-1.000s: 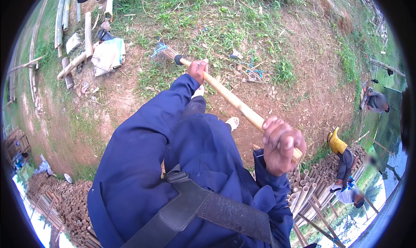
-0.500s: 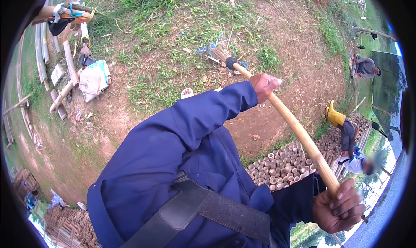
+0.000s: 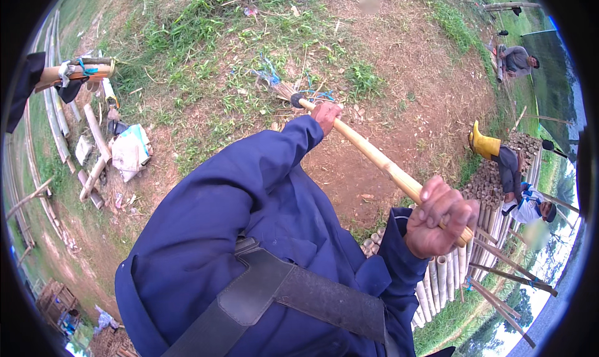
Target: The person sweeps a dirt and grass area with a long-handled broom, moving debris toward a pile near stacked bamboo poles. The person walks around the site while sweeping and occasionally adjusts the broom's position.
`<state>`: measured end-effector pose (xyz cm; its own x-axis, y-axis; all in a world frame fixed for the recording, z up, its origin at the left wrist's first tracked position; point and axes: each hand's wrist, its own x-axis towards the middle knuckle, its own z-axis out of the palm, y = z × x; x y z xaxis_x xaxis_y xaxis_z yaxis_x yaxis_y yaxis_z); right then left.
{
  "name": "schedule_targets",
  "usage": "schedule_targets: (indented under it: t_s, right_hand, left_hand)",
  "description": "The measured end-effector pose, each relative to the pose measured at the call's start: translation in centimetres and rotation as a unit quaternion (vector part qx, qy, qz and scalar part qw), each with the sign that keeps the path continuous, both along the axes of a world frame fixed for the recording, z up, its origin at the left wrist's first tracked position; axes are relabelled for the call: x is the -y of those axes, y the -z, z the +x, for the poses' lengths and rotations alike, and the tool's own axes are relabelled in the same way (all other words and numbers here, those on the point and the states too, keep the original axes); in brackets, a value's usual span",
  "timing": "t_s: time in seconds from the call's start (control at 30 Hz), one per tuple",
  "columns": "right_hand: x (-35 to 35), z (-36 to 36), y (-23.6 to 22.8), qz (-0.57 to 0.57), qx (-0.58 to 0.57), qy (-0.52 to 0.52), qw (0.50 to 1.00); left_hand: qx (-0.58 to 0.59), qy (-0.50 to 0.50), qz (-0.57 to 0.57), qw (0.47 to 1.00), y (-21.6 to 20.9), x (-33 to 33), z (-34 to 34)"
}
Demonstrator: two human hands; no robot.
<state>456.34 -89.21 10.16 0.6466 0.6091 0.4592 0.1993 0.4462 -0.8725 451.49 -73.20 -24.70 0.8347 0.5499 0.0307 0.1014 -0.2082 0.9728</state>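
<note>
My two hands hold a stick broom with a pale bamboo handle (image 3: 380, 160). My left hand (image 3: 326, 116) is closed round the handle just behind the black binding. My right hand (image 3: 440, 217) grips it near the other end, its fingers curled over the top. From the binding a bundle of thin bristles (image 3: 282, 90) fans out low over grass and bare soil. Blue plastic strips (image 3: 268, 70) lie tangled at the bristle tips. Both my arms wear dark blue sleeves, and a wide black strap (image 3: 331, 301) crosses my front.
Stacked bamboo tubes (image 3: 440, 279) stand at the right. Nearby is a person in yellow boots (image 3: 483, 142); another person (image 3: 518, 61) sits farther back. On the left lie bamboo poles (image 3: 97, 132), a pale sack (image 3: 129, 151) and a bound bamboo bundle (image 3: 81, 73).
The broom's bristles have swung to the left over the grass. My right hand has risen and come left with the handle end, and my left hand has shifted left. Both grips stay closed.
</note>
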Motion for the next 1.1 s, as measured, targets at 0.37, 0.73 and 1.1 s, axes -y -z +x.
schedule_targets:
  t_s: [0.37, 0.73, 1.1]
  right_hand:
    - [14.7, 2.4, -12.9, 0.226, -0.015, 0.073, 0.971]
    - [23.4, -5.0, -17.5, 0.073, 0.218, 0.845, 0.483]
    - [2.1, -2.9, 4.6, -0.704, 0.192, 0.18, 0.66]
  left_hand:
    - [0.146, 0.183, 0.231, 0.944, -11.3, -1.0, 2.6]
    - [0.048, 0.432, 0.358, 0.826, -9.3, 2.7, 4.8]
    - [0.085, 0.52, 0.396, 0.752, -12.5, 7.7, 4.3]
